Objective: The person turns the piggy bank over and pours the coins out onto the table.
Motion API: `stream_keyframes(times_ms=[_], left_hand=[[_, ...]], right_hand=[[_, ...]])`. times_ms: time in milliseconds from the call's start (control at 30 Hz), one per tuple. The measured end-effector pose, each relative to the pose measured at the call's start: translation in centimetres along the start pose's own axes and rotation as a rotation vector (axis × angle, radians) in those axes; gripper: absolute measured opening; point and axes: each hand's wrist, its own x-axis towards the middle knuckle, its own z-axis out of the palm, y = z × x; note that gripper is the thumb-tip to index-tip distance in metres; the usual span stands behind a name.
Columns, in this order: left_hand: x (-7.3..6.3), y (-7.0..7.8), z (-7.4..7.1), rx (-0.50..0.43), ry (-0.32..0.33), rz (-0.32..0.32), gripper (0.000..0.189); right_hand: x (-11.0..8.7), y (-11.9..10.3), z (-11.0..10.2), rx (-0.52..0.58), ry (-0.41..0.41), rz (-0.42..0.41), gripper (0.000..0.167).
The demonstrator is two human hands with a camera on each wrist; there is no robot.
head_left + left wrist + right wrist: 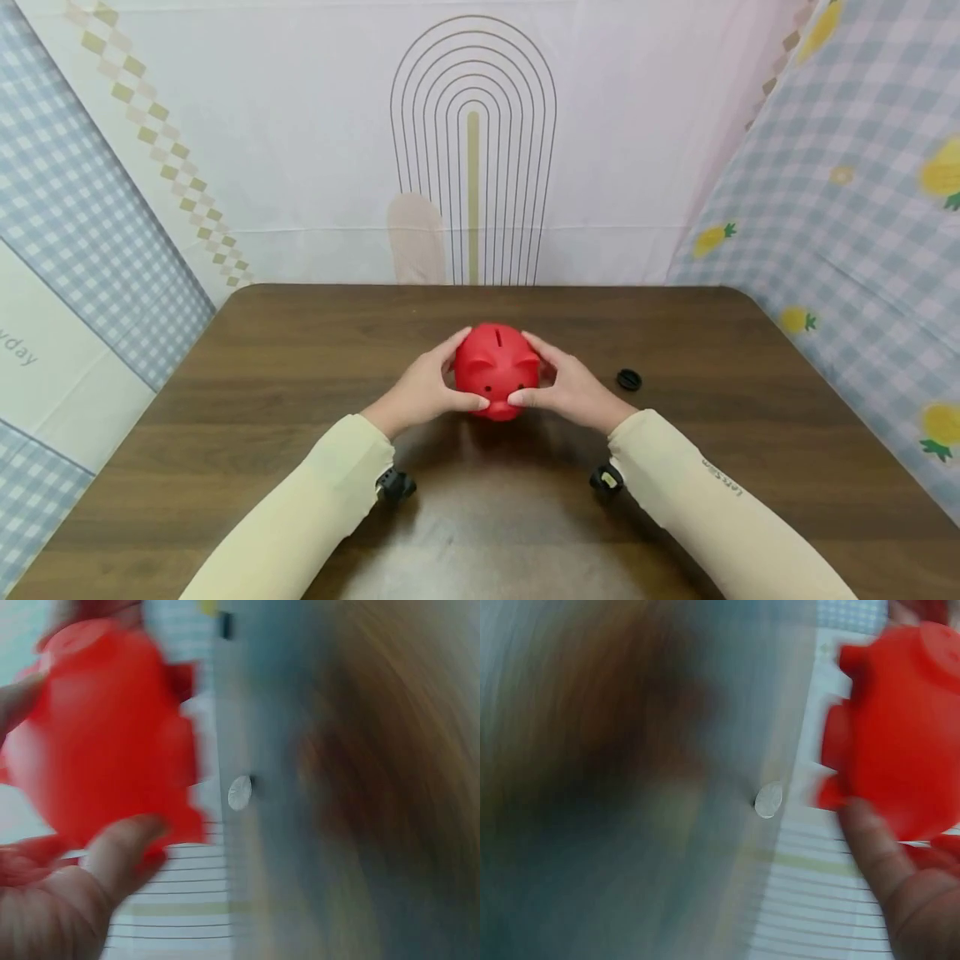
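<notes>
Left hand (425, 385) and right hand (573, 387), thumbs and fingers spread wide, grip a piggy bank (489, 375) above the table (300, 350), midway between its left and right edges; even two-sided pressure should keep it steady.

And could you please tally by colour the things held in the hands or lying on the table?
Red: 1, the piggy bank
Black: 1, the round cap
Pale grey: 1, the coin-like disc, visible in the wrist views
Total: 3
</notes>
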Motion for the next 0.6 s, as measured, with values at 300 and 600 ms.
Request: stream_keyframes(times_ms=[300, 600], left_hand=[[-0.28, 0.09, 0.26, 0.039, 0.080, 0.252, 0.095], [-0.13, 0.20, -0.02, -0.096, 0.032, 0.078, 0.091]], right_hand=[[-0.44, -0.42, -0.04, -0.135, 0.120, -0.251, 0.097], [-0.43, -0.62, 0.16, -0.115, 0.087, -0.110, 0.090]])
